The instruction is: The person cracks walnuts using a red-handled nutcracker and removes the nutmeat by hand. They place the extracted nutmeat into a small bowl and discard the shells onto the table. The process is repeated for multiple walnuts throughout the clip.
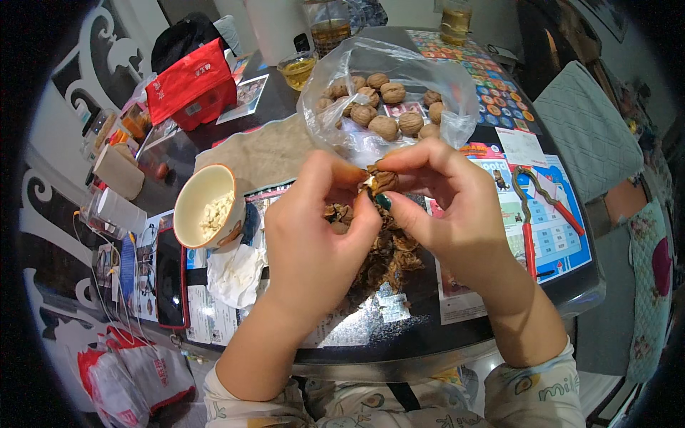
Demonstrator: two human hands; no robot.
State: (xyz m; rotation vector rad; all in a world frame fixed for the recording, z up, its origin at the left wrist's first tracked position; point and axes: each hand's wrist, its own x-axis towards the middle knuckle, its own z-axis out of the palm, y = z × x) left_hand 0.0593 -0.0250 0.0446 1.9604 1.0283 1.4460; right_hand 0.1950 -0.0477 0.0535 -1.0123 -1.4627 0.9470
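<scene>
Between my two hands, above the table, is a partly broken walnut (pixel 384 182) with a bit of pale kernel showing. My left hand (pixel 321 230) pinches its left side with thumb and forefinger, while my right hand (pixel 449 208) grips the shell from the right. Below them lies a heap of brown walnut shell pieces (pixel 398 254), partly hidden by my hands. A cream bowl (pixel 184 206) with peeled pale kernels (pixel 217 214) stands to the left. Whole walnuts (pixel 382 127) sit in an open clear plastic bag (pixel 460 115) beyond my hands.
A red-handled nutcracker (pixel 529 235) lies at right on printed sheets. Crumpled white tissue (pixel 235 273) and a phone (pixel 171 278) are at left. Behind stand a red pouch (pixel 195 88), a glass cup of yellow liquid (pixel 298 70) and a glass pot (pixel 329 32). A beige cloth (pixel 257 152) lies mid-table.
</scene>
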